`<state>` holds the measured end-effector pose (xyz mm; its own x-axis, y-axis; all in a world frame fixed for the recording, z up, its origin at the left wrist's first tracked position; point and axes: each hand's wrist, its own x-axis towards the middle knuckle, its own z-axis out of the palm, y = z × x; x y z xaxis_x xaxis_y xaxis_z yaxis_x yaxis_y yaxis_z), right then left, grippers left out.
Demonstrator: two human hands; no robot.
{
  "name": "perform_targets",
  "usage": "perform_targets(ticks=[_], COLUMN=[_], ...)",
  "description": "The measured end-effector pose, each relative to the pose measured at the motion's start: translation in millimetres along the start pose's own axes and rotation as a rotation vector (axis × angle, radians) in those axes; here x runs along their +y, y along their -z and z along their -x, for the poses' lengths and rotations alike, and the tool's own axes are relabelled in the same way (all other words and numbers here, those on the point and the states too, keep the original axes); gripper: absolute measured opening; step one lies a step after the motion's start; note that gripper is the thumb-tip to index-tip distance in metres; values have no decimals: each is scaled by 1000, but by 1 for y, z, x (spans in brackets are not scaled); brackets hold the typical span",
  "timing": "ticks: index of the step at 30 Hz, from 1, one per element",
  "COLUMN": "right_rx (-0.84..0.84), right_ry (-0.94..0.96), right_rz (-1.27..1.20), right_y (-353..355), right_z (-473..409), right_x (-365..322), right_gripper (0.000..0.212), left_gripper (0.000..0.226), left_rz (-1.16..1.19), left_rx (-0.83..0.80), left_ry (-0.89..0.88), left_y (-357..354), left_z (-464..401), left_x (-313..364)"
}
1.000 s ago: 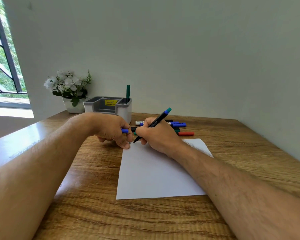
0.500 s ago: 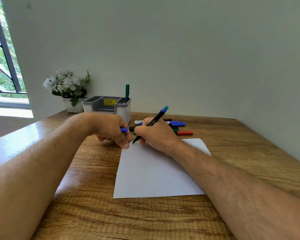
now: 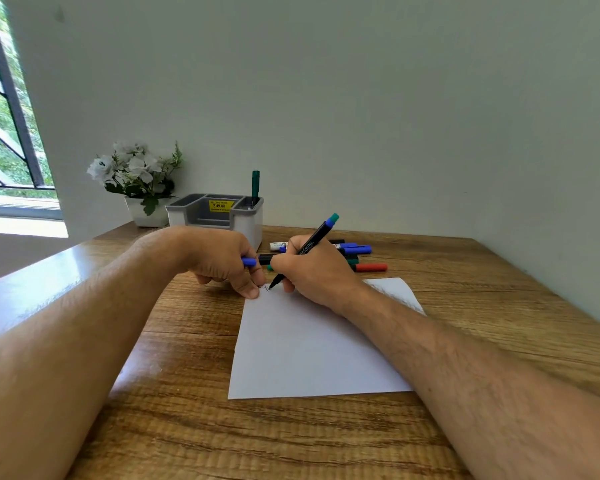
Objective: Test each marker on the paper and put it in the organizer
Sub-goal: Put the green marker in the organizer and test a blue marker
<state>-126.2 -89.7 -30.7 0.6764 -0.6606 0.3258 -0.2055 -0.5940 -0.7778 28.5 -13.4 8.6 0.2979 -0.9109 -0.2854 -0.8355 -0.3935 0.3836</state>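
Several loose markers [image 3: 355, 250] behind both hands (flower pot [image 3: 145, 212] beside organizer [image 3: 215, 216]).

A black marker [image 3: 307, 249] is gripped in the right hand [image 3: 314, 273], its tip set on the far left corner of a sheet of paper [image 3: 312, 344] on a wooden table [image 3: 194, 427]. A blue cap [image 3: 249, 261] is held in the left hand [image 3: 222, 259]. A grey organizer [image 3: 215, 213], with one green marker [image 3: 255, 187] upright in it, is seen near the table's far edge.
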Motion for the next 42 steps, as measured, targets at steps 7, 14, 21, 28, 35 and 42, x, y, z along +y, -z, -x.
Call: perform_targets(ticks=[7,14,21,28,35,42], right_rx=[17,34,151,204,215,215], right_ry=[-15,-51,-104,-68,18,35], right_rz=[18,-86,-464,-570,-645,-748], right_y=[-1,0,15,24,27,31], right_z=[0,0,-3,2,8,11], right_x=[0,1,-6,-7,-12,-16], right_gripper=[18,22,23,19,12,16], left_gripper=[15,12,23,25,13,16], left_rz=[-3,11,493,1221,1442,1515], left_rx=[-1,-9,196,102,300,393], left_ry=[8,-20,-236,-375,-441,-393], left_y=[0,1,7,9,8,3], left_z=[0,3,8,9,9,3], left_x=[-1,0,-5,4,12,14])
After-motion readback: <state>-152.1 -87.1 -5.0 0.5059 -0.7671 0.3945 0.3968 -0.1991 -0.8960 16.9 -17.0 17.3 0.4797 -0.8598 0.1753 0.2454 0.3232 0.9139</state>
